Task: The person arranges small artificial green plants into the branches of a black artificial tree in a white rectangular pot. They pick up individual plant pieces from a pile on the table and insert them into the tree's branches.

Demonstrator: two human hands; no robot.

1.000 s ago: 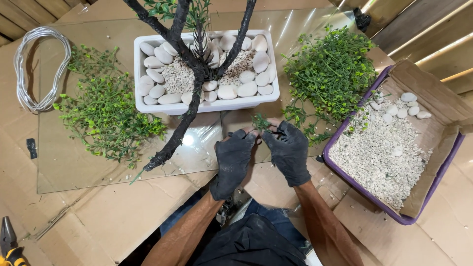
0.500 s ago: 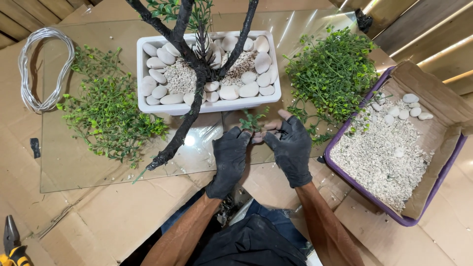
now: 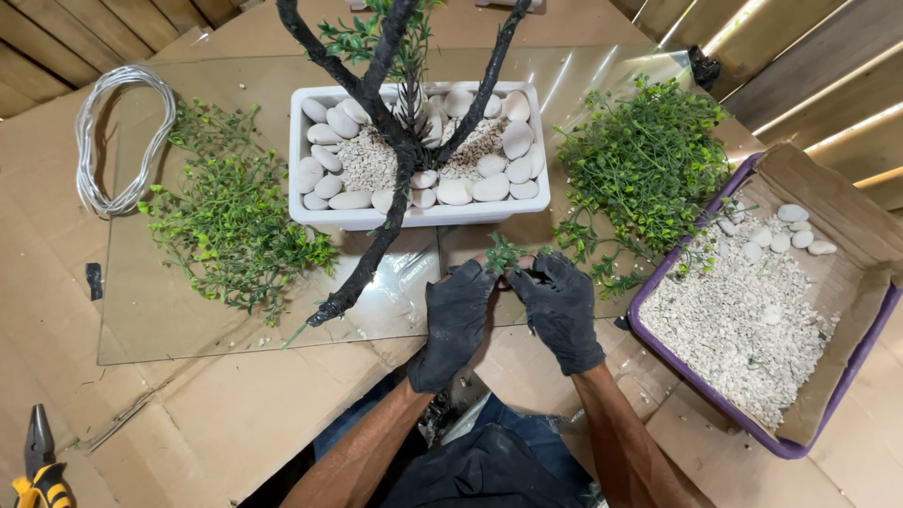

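Head view: both black-gloved hands, left (image 3: 458,315) and right (image 3: 562,310), are pinching a small green plastic sprig (image 3: 503,254) just before the white rectangular pebble-filled planter (image 3: 419,214), whose dark branches (image 3: 395,141) are standing mostly bare.

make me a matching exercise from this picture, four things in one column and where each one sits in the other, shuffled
Things:
1. wire coil
2. pliers
3. sprig
4. purple tray

Places:
A. between the two gloved hands
B. far right, holding white gravel and a few pebbles
C. bottom left corner, on the cardboard
D. upper left, beside the left heap of greenery

Pairs: 1-D, 2-C, 3-A, 4-B
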